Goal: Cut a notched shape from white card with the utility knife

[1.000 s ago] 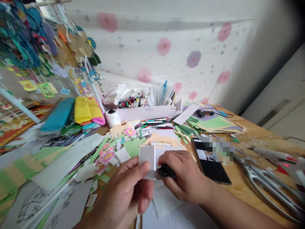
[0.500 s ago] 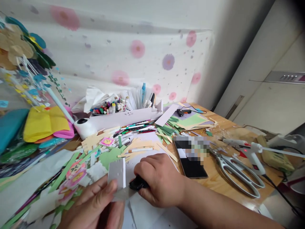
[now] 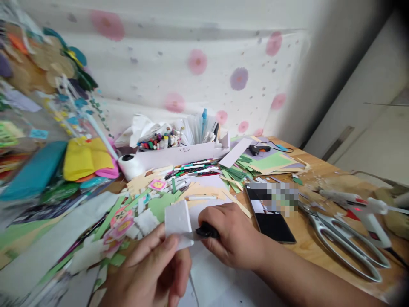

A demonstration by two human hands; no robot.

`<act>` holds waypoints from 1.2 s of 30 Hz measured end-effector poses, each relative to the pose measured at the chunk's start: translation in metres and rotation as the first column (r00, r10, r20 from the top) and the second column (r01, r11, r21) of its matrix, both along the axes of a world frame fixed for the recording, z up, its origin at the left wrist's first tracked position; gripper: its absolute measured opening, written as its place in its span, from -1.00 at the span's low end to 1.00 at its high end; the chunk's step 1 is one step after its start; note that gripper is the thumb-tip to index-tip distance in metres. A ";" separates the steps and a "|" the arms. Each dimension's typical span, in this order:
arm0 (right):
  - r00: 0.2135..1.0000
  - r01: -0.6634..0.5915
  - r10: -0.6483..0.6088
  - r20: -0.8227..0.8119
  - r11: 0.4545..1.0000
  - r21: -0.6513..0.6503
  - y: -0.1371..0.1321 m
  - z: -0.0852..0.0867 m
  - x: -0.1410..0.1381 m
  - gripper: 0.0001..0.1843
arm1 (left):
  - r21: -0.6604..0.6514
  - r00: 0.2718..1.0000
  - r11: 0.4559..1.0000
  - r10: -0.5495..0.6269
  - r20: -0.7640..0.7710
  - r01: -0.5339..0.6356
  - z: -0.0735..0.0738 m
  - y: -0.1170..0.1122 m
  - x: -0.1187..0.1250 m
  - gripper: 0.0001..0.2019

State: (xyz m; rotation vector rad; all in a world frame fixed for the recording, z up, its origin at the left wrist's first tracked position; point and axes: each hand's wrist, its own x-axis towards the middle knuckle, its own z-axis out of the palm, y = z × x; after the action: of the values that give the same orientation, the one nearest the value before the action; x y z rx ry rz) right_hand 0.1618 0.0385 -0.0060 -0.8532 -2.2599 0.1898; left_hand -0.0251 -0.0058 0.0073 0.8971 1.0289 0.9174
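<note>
My left hand (image 3: 153, 268) pinches a small folded white piece of paper (image 3: 177, 221) and holds it up above the table. My right hand (image 3: 231, 236) is closed round a small black tool (image 3: 207, 231) whose tip meets the lower edge of the white piece. Both hands hover over white sheets (image 3: 220, 281) near the table's front edge. What kind of tool the black thing is I cannot make out.
A phone (image 3: 271, 213) lies right of my right hand, then large silver scissors (image 3: 341, 241) and a white glue gun (image 3: 361, 209). Behind stand a white box of markers (image 3: 179, 147), a white roll (image 3: 129, 166) and scattered paper scraps (image 3: 153, 200). Hanging paper crafts (image 3: 47, 72) fill the left.
The view has swung back left a little. Both hands keep their hold, and the white piece has tilted slightly in my left hand.
</note>
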 end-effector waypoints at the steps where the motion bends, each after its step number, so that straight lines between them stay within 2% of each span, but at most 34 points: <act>1: 1.000 -0.008 0.008 -0.011 1.000 -0.028 -0.001 0.000 -0.001 -0.91 | 0.019 1.000 1.000 0.019 -0.004 -0.019 0.001 -0.001 0.002 -0.59; 5: 0.999 -0.032 0.029 -0.028 0.990 -0.136 -0.006 0.002 -0.005 -0.91 | 0.080 0.998 0.995 0.061 0.008 -0.062 0.001 -0.003 0.004 -0.63; 9: 1.000 -0.018 0.016 -0.009 0.987 -0.163 -0.010 0.003 -0.007 -0.87 | 0.099 0.997 0.992 0.079 -0.014 -0.078 0.001 -0.006 0.005 -0.66; 13: 0.999 0.010 -0.005 0.046 0.995 -0.104 -0.009 0.003 -0.008 -0.90 | 0.124 0.991 0.983 0.135 -0.011 -0.133 0.001 -0.008 0.007 -0.69; 15: 0.998 0.017 -0.013 0.063 0.998 -0.064 -0.008 0.002 -0.008 -0.91 | 0.061 0.988 0.987 0.143 0.060 -0.147 0.002 -0.009 0.009 -0.74; 19: 0.996 0.044 -0.044 0.076 0.999 0.004 -0.007 0.000 -0.007 -0.94 | -0.098 0.964 0.993 0.094 0.251 -0.071 0.004 -0.007 0.011 -0.79; 22: 0.994 0.059 -0.062 0.085 0.998 0.028 -0.005 -0.002 -0.006 -0.96 | -0.118 0.944 0.992 0.071 0.322 -0.035 0.005 -0.006 0.010 -0.77; 27: 0.991 0.077 -0.080 0.105 0.997 0.025 -0.004 -0.004 -0.007 -0.96 | -0.101 0.946 0.994 0.069 0.316 -0.039 0.005 -0.006 0.010 -0.76; 32: 0.980 0.128 -0.135 0.148 0.990 0.055 -0.007 -0.004 -0.012 -0.94 | 0.005 0.968 0.989 0.145 0.203 -0.149 0.001 -0.004 0.013 -0.64; 36: 0.972 0.158 -0.173 0.160 0.982 0.104 -0.007 -0.005 -0.012 -0.89 | -0.057 0.957 0.996 0.082 0.278 -0.068 0.001 -0.004 0.011 -0.67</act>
State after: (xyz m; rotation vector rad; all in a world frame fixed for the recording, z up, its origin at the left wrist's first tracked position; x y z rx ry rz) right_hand 0.1499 0.0313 -0.0107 -1.0377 -2.3176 -0.0632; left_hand -0.0144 -0.0093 0.0078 0.6690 0.8397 1.0471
